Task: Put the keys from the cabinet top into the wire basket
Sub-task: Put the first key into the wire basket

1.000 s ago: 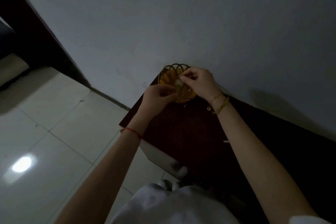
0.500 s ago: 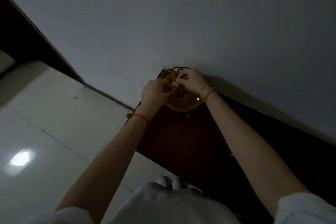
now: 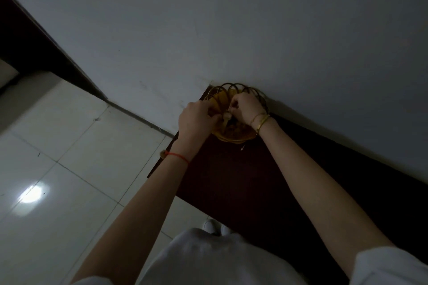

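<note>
A round golden wire basket (image 3: pixel 234 136) with looped sides stands at the far left corner of the dark cabinet top (image 3: pixel 234 176), against the wall. Both hands are over it. My left hand (image 3: pixel 196 120) and my right hand (image 3: pixel 246 109) meet above the basket's middle, fingers pinched together on a small pale object, apparently the keys (image 3: pixel 227 115). Most of that object is hidden by the fingers. The dim light makes the basket's contents hard to read.
A grey wall (image 3: pixel 231 30) rises right behind the basket. Pale floor tiles (image 3: pixel 69 169) lie to the left, below the cabinet's edge. A tiny light speck (image 3: pixel 242 148) lies on the cabinet top just in front of the basket.
Both hands have stayed together over the basket and sunk slightly into it. The view has shifted, so the basket sits further right in the frame.
</note>
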`<action>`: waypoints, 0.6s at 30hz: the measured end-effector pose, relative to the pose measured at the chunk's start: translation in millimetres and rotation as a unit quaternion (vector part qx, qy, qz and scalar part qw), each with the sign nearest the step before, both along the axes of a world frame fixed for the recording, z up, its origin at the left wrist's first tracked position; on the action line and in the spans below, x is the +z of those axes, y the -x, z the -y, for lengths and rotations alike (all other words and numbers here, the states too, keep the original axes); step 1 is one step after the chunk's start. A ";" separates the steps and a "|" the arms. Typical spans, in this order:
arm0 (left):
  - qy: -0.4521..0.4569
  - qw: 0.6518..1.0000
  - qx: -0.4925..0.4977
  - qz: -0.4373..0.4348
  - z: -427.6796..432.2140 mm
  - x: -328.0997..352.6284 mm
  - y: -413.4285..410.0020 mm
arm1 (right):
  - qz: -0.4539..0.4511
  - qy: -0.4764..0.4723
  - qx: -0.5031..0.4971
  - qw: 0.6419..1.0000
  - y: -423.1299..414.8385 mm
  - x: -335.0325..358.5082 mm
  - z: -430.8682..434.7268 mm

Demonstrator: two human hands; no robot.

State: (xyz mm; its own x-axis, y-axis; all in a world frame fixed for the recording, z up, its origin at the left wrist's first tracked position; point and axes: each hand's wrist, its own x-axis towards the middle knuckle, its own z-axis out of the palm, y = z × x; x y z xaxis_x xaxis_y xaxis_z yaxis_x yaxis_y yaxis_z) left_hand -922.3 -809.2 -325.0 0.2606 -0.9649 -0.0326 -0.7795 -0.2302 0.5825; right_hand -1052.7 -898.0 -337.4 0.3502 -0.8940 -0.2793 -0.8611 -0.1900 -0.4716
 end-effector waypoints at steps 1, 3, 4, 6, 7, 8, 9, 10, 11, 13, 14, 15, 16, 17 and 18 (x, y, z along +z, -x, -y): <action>0.006 1.000 0.003 -0.002 -1.5 -0.1 0.3 | -0.006 0.009 0.005 1.000 1.7 0.9 -1.0; 0.022 1.000 0.006 -0.004 -5.5 0.5 1.4 | -0.009 0.037 0.013 0.999 5.8 5.1 -3.7; 0.029 1.000 0.006 -0.003 -7.8 1.1 1.8 | -0.006 0.056 0.015 0.998 8.5 8.4 -5.9; 0.040 0.999 0.004 0.000 -12.7 2.6 1.5 | 0.009 0.095 0.015 0.995 14.9 16.8 -11.4; 0.045 0.999 0.001 0.001 -15.5 3.6 1.0 | 0.020 0.111 0.012 0.993 18.6 21.7 -14.9; 0.052 0.999 -0.003 0.001 -18.8 5.2 0.5 | 0.033 0.126 0.008 0.991 22.7 26.7 -19.0; 0.061 0.998 -0.008 0.000 -22.2 7.0 0.1 | 0.046 0.140 0.004 0.989 26.9 31.4 -23.7; 0.069 0.998 -0.013 -0.001 -26.2 9.1 -0.3 | 0.061 0.154 0.001 0.986 31.5 35.6 -29.0; 0.078 0.997 -0.017 -0.004 -30.4 11.3 -0.4 | 0.074 0.168 -0.002 0.983 36.4 38.9 -35.1; 0.091 0.996 -0.022 -0.011 -40.5 15.0 0.9 | 0.089 0.198 -0.008 0.976 47.6 43.4 -50.1; 0.095 0.995 -0.025 -0.014 -46.0 16.5 2.4 | 0.094 0.212 -0.013 0.973 53.7 44.7 -59.0; 0.099 0.995 -0.029 -0.017 -51.4 17.4 4.5 | 0.098 0.224 -0.018 0.969 59.8 45.6 -67.9; 0.103 0.994 -0.035 -0.020 -56.7 17.6 6.9 | 0.101 0.231 -0.024 0.967 66.1 46.0 -76.9; 0.107 0.993 -0.042 -0.025 -62.1 17.4 9.9 | 0.103 0.234 -0.029 0.966 72.5 46.1 -85.8; 0.109 0.992 -0.050 -0.029 -67.4 17.2 13.4 | 0.104 0.235 -0.033 0.966 79.1 45.7 -94.7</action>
State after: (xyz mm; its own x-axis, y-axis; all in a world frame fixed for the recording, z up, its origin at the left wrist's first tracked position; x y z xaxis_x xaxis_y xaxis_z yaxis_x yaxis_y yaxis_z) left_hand -935.7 -741.8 -307.8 0.1673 -0.9714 0.1685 -0.7559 -0.0167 0.6544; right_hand -1131.7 -803.3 -291.8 0.2933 -0.9269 0.2340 -0.7744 -0.3739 -0.5103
